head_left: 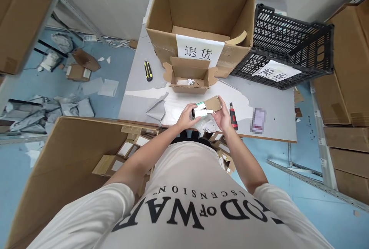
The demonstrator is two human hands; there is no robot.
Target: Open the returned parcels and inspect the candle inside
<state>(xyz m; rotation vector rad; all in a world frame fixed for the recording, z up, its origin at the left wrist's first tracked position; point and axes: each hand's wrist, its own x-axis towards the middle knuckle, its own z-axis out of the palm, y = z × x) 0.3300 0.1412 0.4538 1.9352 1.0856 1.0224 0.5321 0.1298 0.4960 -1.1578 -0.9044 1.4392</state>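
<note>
My left hand (186, 117) is closed on a small white box (201, 112) with a green edge, over the front of the table. My right hand (223, 116) grips a brown cardboard flap (212, 104) right beside it; whether flap and box are one piece I cannot tell. Beneath my hands lies a crumpled clear plastic bag (206, 125). A red and black utility knife (233, 116) rests just right of my right hand. Beyond both hands stands a small open carton (188, 88) with crumpled white paper inside.
A big open cardboard box (161, 43) with a paper label stands at the back, next to a black plastic crate (311, 45). A yellow and black utility knife (148, 71) lies left, a blurred purple item (258, 120) right. A large carton (66, 156) of small boxes sits below left.
</note>
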